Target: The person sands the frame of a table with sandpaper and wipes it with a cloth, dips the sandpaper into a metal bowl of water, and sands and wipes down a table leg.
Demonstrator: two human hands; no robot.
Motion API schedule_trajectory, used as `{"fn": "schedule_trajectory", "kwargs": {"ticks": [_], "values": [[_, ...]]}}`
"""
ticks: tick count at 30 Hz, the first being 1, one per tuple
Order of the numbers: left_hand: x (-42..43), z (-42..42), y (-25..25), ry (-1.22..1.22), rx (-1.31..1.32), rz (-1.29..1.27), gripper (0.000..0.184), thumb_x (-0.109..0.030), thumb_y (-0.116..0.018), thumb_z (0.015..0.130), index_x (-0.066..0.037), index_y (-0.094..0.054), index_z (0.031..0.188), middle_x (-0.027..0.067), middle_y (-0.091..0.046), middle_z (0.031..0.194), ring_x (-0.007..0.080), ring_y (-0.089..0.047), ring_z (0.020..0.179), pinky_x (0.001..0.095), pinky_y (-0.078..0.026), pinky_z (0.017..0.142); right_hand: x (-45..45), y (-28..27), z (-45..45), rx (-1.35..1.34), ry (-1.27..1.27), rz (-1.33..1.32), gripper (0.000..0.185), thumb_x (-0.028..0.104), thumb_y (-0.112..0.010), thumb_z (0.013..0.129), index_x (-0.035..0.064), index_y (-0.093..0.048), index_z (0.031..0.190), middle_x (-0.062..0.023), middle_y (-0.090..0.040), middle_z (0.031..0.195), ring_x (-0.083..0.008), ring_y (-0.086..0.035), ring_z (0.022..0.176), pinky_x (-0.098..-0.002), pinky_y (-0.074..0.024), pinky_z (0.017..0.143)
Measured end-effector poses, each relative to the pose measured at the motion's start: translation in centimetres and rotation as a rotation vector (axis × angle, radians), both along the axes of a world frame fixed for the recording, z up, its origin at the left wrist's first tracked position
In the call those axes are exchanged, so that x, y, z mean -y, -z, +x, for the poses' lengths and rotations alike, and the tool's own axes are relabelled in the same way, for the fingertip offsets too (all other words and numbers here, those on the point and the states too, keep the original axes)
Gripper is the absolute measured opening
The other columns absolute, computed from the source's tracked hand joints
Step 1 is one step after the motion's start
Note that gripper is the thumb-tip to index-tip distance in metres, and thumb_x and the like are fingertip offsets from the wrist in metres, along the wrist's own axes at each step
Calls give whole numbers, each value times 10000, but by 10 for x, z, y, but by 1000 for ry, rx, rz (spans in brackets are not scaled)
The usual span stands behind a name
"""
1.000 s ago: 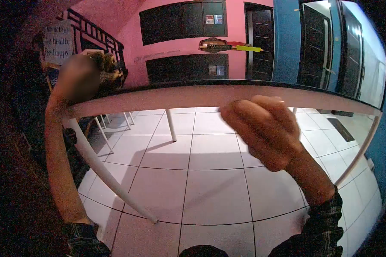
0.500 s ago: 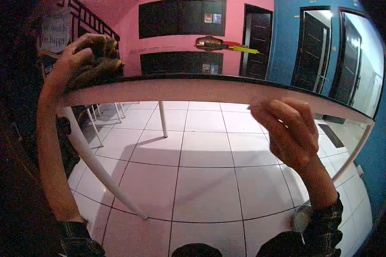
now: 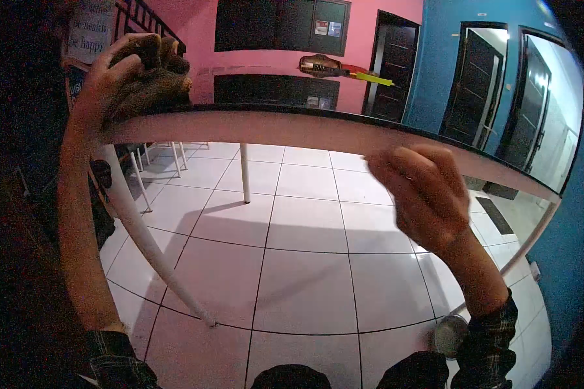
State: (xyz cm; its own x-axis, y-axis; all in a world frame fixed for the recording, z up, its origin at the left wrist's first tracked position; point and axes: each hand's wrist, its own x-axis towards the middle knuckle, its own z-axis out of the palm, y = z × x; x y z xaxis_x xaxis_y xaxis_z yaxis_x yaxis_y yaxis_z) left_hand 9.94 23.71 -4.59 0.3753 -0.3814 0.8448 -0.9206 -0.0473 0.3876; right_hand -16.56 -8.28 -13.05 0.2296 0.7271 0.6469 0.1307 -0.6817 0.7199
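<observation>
My left hand (image 3: 133, 71) is closed on a dark brown, lumpy object (image 3: 156, 87) with light yellowish tips, at the left end of the table. My right hand (image 3: 428, 191) is raised in front of the table's edge (image 3: 305, 123), fingers curled together in a pinch; whatever it may hold is too small to make out. On the glossy tabletop, toward the middle, lie a brown item (image 3: 320, 66) and a red tool with a yellow-green blade or strip (image 3: 375, 79).
White table legs (image 3: 159, 259) curve down to the tiled floor (image 3: 305, 272). A round grey object (image 3: 450, 336) is on the floor near my right sleeve. Signs (image 3: 87, 39) and a dark stair railing (image 3: 150, 26) stand at the left. Doors (image 3: 477, 84) are beyond the table.
My right hand has moved right and slightly down since the first frame, then a little back left. The left hand stays on the brown object, now higher in view. The camera view has shifted.
</observation>
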Motion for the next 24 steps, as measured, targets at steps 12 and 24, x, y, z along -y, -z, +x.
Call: {"fn": "schedule_trajectory", "kwargs": {"ticks": [12,24], "values": [[-54,-36,56,-302,353,-536,358,-51,-468,860,-28,-556,1207,89,-591,1176,186,-570,1054,316,-442,953,-4,9,-1,-30,4,44,392,47,-589,485,-66,-672,852,-187,-623,955,-315,-617,841,-393,-542,716],[-123,-42,149,-269,-145,-1033,328,-96,-513,845,-12,-550,1159,110,-585,1106,190,-592,981,329,-505,855,-45,-1,37,-40,-103,-47,248,74,-623,531,-32,-626,754,-148,-597,902,-295,-589,810,-383,-523,670]]}}
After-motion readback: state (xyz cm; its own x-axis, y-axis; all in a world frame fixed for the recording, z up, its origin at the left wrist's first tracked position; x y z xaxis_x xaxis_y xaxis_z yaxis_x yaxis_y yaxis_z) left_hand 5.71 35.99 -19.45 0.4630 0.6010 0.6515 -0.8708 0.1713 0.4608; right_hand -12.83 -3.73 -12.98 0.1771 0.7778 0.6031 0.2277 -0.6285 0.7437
